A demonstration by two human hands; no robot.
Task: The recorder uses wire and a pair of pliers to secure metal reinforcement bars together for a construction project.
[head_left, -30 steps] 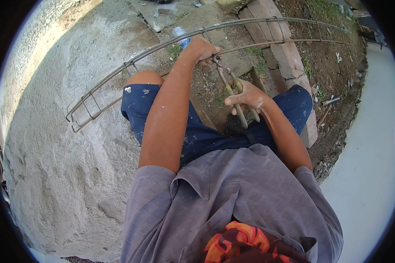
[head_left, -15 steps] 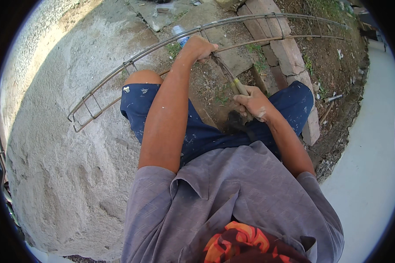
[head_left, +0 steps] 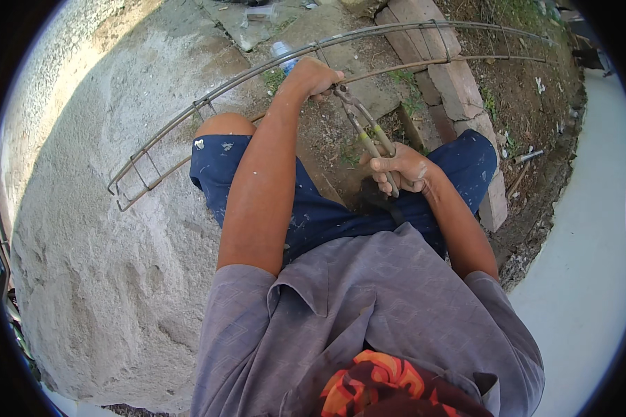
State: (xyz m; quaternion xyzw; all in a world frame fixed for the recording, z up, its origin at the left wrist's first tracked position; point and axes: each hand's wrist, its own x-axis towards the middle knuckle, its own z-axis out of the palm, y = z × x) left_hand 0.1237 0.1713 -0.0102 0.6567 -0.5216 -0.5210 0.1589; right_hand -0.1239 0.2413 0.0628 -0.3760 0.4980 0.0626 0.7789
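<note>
A long cage of rusty steel bars (head_left: 188, 115) with wire ties lies across my knees, running from the lower left to the upper right. My left hand (head_left: 311, 75) grips the cage at a bar near its middle. My right hand (head_left: 402, 169) is closed around the handles of metal pincers (head_left: 364, 128), whose jaws reach up to the bar right beside my left hand. I sit in blue shorts and a grey shirt.
A heap of grey sand (head_left: 104, 264) fills the left side. A row of bricks (head_left: 459, 90) runs along the upper right, with dirt and weeds behind. A pale concrete strip (head_left: 584, 264) lies at the right. A plastic bottle (head_left: 283, 52) lies beyond the cage.
My right hand has pulled the pincers' handles lower and closer to my lap. My left hand stays on the cage, which sits slightly lower in view.
</note>
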